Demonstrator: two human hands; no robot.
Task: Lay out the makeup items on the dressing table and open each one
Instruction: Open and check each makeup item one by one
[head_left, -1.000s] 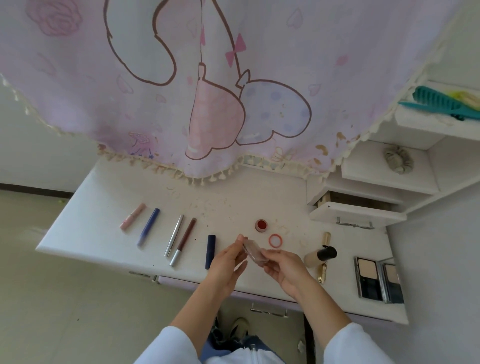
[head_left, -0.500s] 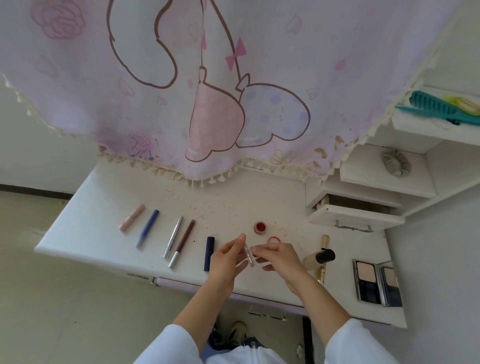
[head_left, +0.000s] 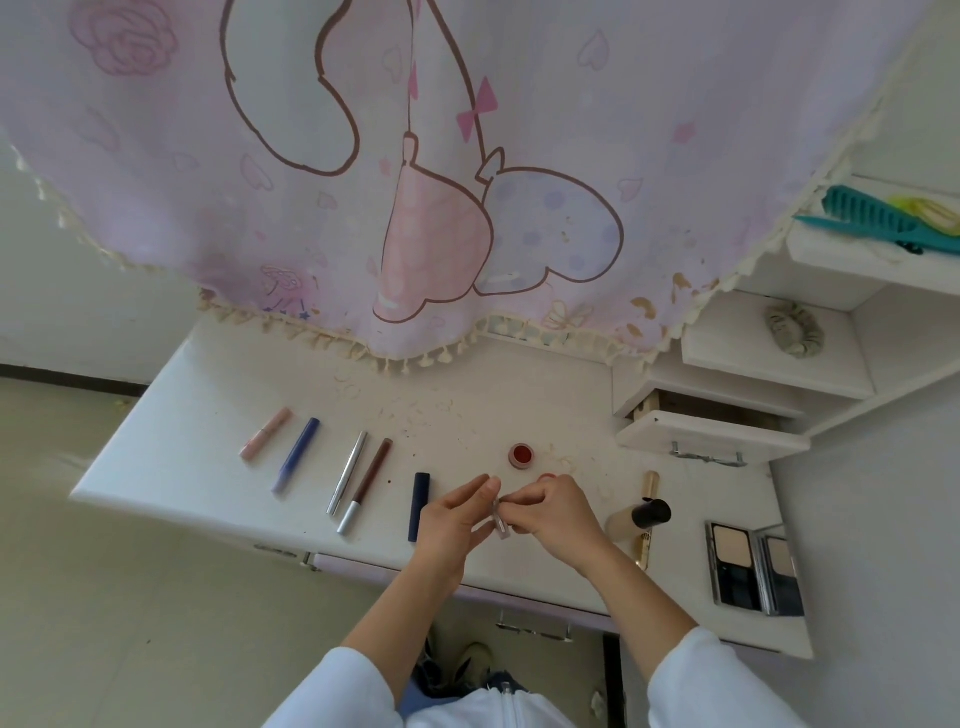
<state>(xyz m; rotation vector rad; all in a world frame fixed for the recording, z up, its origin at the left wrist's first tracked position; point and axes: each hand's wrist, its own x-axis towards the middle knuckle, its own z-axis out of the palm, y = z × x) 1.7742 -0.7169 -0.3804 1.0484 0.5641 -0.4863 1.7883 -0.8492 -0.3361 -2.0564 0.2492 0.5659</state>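
Note:
My left hand (head_left: 457, 517) and my right hand (head_left: 553, 512) meet over the white dressing table (head_left: 208, 415), both pinching a small clear compact (head_left: 497, 517) held on edge between them. Laid out in a row to the left are a pink tube (head_left: 266, 433), a blue tube (head_left: 296, 454), a silver pen (head_left: 347, 473), a brown pencil (head_left: 365, 486) and a dark blue stick (head_left: 418, 505). An open red pot (head_left: 521, 455) sits behind my hands. A foundation bottle (head_left: 640, 517), a gold tube (head_left: 647, 519) and an open eyeshadow palette (head_left: 753, 569) lie to the right.
A pink cartoon curtain (head_left: 441, 182) hangs over the back of the table. White shelves at right hold a teal comb (head_left: 872, 221) and a scrunchie (head_left: 795, 330); a small drawer (head_left: 711, 428) stands ajar. Floor lies left of the table edge.
My hands have moved closer together and slightly forward over the table. The compact has turned from lying flat in my fingers to standing on edge between both hands.

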